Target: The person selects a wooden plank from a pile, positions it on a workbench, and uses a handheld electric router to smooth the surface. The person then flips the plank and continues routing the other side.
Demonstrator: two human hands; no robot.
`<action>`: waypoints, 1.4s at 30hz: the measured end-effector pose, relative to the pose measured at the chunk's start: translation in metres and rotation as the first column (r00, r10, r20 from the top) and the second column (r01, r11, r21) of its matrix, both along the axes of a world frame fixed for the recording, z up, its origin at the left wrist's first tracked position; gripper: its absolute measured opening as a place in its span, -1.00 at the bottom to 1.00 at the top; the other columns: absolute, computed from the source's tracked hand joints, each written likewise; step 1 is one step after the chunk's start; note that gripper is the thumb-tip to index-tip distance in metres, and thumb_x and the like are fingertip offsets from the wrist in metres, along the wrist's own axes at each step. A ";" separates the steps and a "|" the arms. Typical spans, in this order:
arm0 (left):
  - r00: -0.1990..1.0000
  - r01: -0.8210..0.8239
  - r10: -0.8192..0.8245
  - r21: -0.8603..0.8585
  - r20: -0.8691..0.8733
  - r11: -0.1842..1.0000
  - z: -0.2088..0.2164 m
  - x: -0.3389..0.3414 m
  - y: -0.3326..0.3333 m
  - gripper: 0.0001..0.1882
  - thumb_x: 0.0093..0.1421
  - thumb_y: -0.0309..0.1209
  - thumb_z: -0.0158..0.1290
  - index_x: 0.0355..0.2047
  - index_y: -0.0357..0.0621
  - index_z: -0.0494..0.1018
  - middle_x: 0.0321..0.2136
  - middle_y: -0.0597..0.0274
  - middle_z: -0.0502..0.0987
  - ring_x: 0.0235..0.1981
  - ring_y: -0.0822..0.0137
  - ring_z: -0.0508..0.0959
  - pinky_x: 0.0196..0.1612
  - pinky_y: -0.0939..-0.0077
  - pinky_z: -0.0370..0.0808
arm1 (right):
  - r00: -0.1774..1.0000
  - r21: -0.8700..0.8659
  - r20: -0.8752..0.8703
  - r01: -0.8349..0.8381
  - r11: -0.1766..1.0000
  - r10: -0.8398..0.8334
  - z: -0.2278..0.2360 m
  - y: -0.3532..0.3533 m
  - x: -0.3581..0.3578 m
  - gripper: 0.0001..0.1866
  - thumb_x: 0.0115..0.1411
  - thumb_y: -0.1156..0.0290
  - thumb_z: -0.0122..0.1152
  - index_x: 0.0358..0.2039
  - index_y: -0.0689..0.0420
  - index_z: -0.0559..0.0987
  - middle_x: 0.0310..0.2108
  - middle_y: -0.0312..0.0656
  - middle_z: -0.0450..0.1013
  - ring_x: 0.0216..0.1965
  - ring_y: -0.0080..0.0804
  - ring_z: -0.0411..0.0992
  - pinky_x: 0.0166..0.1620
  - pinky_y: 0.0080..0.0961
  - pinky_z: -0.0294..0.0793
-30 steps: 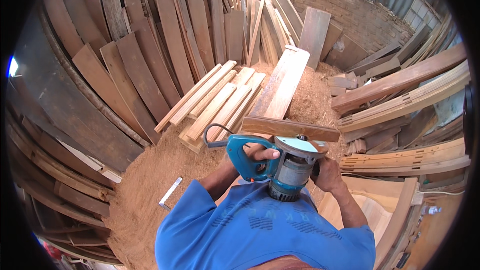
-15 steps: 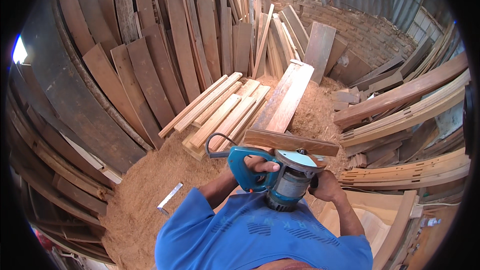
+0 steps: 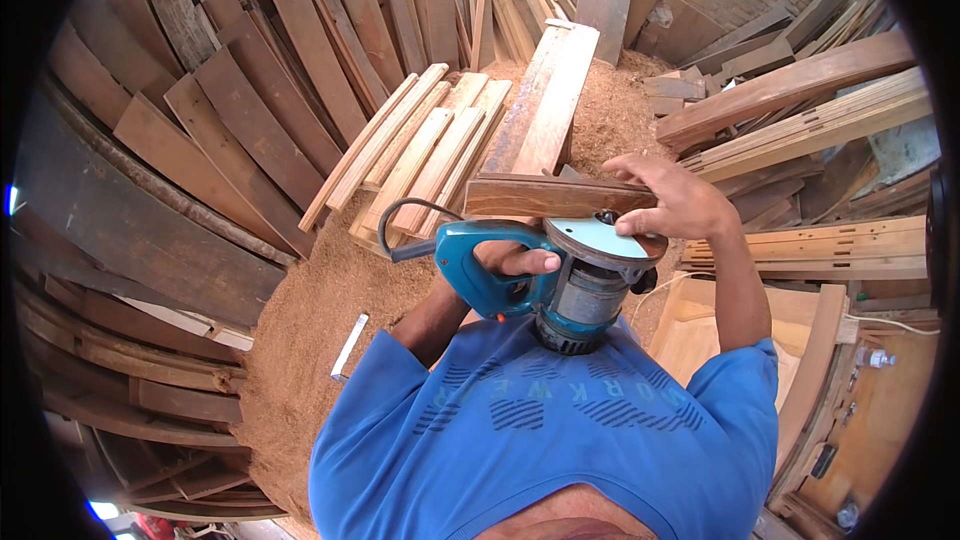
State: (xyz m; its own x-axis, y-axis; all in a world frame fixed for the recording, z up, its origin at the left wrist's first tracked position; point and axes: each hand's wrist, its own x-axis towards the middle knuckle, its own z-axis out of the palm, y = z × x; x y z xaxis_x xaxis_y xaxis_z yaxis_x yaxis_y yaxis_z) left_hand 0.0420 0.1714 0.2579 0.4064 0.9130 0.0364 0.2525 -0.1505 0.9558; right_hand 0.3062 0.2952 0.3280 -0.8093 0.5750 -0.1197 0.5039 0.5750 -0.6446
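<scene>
A teal electric router [image 3: 587,290] rests against my chest, its round pale-blue base plate [image 3: 590,236] turned upward. My left hand [image 3: 513,258] is wrapped round its D-shaped handle. Over the far right edge of the base, my right hand [image 3: 678,196] is spread, thumb on the plate near the bit opening and fingers reaching toward the end of a short brown wooden board [image 3: 545,197]. That board lies crosswise just beyond the router. A dark cord [image 3: 392,212] loops from the rear of the handle. Whether my right fingertips touch the board is unclear.
Several pale planed strips [image 3: 430,155] and a long wide plank [image 3: 545,105] lie ahead on sawdust [image 3: 300,335]. Tall boards [image 3: 330,50] lean at the left and back. Timber stacks [image 3: 820,240] and a wooden frame [image 3: 800,380] stand to my right. A metal strip [image 3: 349,345] lies at left.
My right hand has left the router's right side knob and come up over the base plate, opening its fingers. My left hand keeps its grip. The view has tilted further down.
</scene>
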 end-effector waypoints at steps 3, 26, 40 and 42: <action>0.999 0.004 -0.002 0.036 -0.042 0.999 -0.004 -0.001 -0.001 0.06 0.10 0.33 0.07 0.25 -0.44 0.23 0.09 -0.30 0.43 0.18 -0.17 0.42 0.22 0.10 0.34 | 0.989 -0.157 0.147 0.018 0.987 0.005 0.000 0.005 -0.017 -0.14 0.03 -0.22 0.38 0.11 0.26 0.48 -0.03 0.15 0.52 0.08 0.04 0.48 0.15 -0.14 0.45; 0.994 0.010 -0.002 -0.068 0.105 0.998 -0.006 0.006 0.005 0.03 0.13 0.30 0.07 0.28 -0.40 0.22 0.13 -0.25 0.41 0.22 -0.11 0.39 0.25 0.11 0.31 | 0.988 -0.119 -0.040 -0.156 0.981 0.152 -0.014 0.019 -0.006 -0.41 0.15 0.17 0.33 0.09 0.30 0.52 -0.06 0.09 0.55 0.01 -0.05 0.51 0.10 -0.23 0.47; 0.970 -0.148 0.168 -0.121 0.175 0.981 -0.043 -0.011 -0.004 -0.09 0.09 0.28 0.10 0.10 -0.37 0.46 -0.08 -0.18 0.59 0.05 -0.10 0.53 0.13 0.14 0.42 | 0.971 0.411 0.147 0.113 0.904 -0.188 -0.033 -0.091 0.055 -0.54 0.05 0.31 0.38 -0.06 0.22 0.50 -0.15 0.07 0.49 -0.04 -0.01 0.48 0.09 -0.13 0.48; 0.972 -0.142 0.161 -0.119 0.170 0.983 -0.046 -0.013 -0.002 -0.09 0.09 0.28 0.10 0.10 -0.37 0.46 -0.08 -0.19 0.58 0.05 -0.10 0.53 0.13 0.14 0.42 | 0.972 0.357 0.144 0.125 0.926 -0.187 -0.058 -0.092 0.035 -0.55 0.03 0.34 0.38 -0.08 0.23 0.49 -0.17 0.07 0.49 -0.12 0.00 0.51 0.01 -0.12 0.53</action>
State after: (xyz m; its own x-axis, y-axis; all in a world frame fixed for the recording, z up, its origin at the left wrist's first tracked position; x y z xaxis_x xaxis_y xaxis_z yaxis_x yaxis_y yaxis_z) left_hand 0.0288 0.1694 0.2122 0.2584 0.9660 -0.0036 0.0888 -0.0201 0.9958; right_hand 0.3413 0.2035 0.2696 -0.6904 0.7231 -0.0223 0.6908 0.6498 -0.3171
